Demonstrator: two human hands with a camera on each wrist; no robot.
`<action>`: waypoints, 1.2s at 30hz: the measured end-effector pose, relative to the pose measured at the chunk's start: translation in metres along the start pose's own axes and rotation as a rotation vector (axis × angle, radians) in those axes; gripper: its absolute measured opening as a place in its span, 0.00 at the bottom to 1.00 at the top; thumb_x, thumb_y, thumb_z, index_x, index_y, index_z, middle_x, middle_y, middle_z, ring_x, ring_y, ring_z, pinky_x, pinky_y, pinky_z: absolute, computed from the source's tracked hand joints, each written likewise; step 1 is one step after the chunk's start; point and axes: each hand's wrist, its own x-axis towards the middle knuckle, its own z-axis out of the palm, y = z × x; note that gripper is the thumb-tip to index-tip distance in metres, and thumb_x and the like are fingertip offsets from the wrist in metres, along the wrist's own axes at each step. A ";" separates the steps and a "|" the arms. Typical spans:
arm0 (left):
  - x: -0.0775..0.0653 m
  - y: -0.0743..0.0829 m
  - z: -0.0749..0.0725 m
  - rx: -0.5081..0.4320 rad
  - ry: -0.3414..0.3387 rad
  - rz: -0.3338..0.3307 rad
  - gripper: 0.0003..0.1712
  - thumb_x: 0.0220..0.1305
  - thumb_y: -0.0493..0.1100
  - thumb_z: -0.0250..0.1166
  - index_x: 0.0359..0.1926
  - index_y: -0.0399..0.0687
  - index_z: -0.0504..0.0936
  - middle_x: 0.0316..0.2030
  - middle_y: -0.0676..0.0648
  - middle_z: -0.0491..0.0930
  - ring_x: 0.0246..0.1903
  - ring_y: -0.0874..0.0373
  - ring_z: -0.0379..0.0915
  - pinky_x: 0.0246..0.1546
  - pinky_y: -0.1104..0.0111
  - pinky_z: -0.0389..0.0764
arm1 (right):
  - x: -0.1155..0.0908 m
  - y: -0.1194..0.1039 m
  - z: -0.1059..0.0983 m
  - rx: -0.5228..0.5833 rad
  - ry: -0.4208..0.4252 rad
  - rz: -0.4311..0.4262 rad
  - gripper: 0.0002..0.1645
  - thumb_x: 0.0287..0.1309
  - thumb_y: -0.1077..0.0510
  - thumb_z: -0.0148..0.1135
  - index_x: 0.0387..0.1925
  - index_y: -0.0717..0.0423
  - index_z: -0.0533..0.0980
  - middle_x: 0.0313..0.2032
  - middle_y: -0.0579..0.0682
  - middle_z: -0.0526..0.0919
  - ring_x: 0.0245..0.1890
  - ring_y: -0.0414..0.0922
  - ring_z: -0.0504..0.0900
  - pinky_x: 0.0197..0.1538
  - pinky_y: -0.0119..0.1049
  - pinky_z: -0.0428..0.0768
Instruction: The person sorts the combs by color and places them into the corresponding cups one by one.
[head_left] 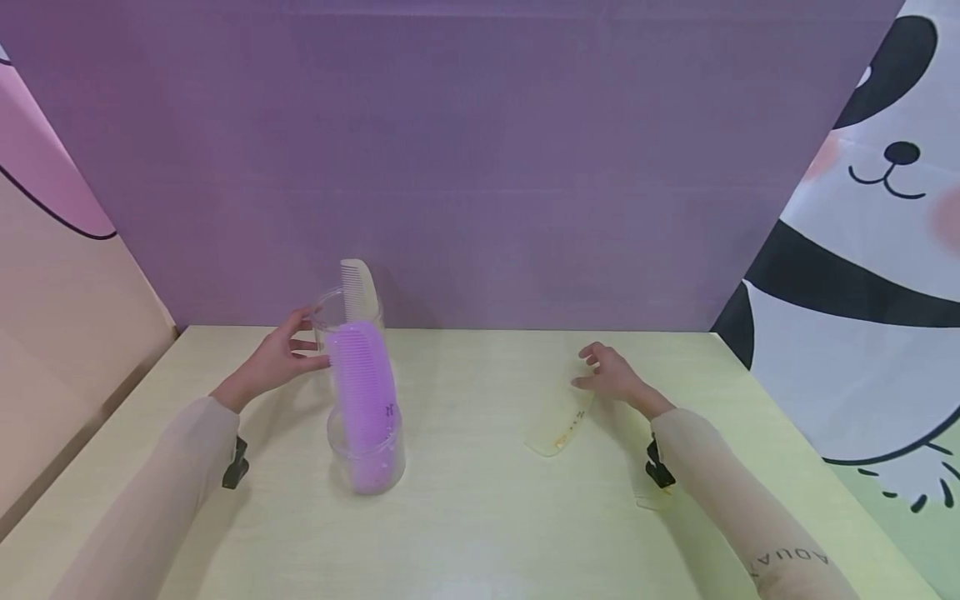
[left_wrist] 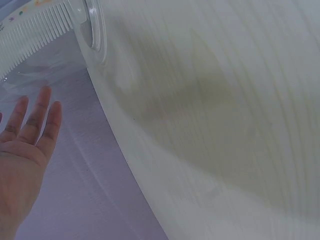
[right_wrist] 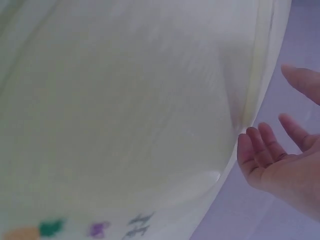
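Observation:
My left hand (head_left: 279, 358) is beside a clear plastic cup (head_left: 324, 315); its fingers extend along the wall, and I cannot tell if they touch. A cream comb (head_left: 362, 292) stands upright in that cup, its teeth facing left. In the left wrist view the left hand (left_wrist: 25, 155) has straight fingers near the cup. Directly in front, a purple comb (head_left: 363, 392) stands in a second clear cup (head_left: 339, 446). My right hand (head_left: 613, 375) hovers at the far end of a pale translucent comb (head_left: 555, 429), fingers loosely bent, holding nothing visible.
Another pale comb (head_left: 652, 500) lies near the right sleeve, partly hidden by the wrist camera (head_left: 658, 467). A purple backdrop (head_left: 480, 167) rises behind the light wooden table (head_left: 480, 525). A panda-printed panel (head_left: 862, 267) stands at the right.

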 end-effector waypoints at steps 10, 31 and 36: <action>0.000 0.001 0.001 0.000 0.011 0.013 0.48 0.55 0.40 0.66 0.69 0.41 0.45 0.60 0.30 0.58 0.53 0.34 0.69 0.49 0.51 0.76 | -0.003 0.000 0.002 -0.052 -0.016 0.041 0.36 0.50 0.53 0.66 0.53 0.71 0.62 0.51 0.73 0.68 0.47 0.62 0.71 0.50 0.52 0.71; -0.001 0.001 0.000 0.001 0.014 0.014 0.48 0.55 0.40 0.66 0.69 0.41 0.46 0.60 0.31 0.59 0.52 0.35 0.70 0.48 0.51 0.76 | 0.002 -0.005 0.008 -0.144 -0.014 0.078 0.43 0.45 0.48 0.70 0.54 0.70 0.62 0.51 0.71 0.67 0.51 0.65 0.65 0.52 0.54 0.68; -0.001 0.003 0.000 -0.004 0.018 0.027 0.47 0.55 0.39 0.66 0.68 0.40 0.46 0.60 0.31 0.59 0.52 0.34 0.70 0.48 0.51 0.76 | 0.004 -0.006 0.005 -0.127 -0.039 0.110 0.44 0.44 0.48 0.71 0.56 0.67 0.61 0.52 0.71 0.65 0.53 0.66 0.63 0.52 0.55 0.68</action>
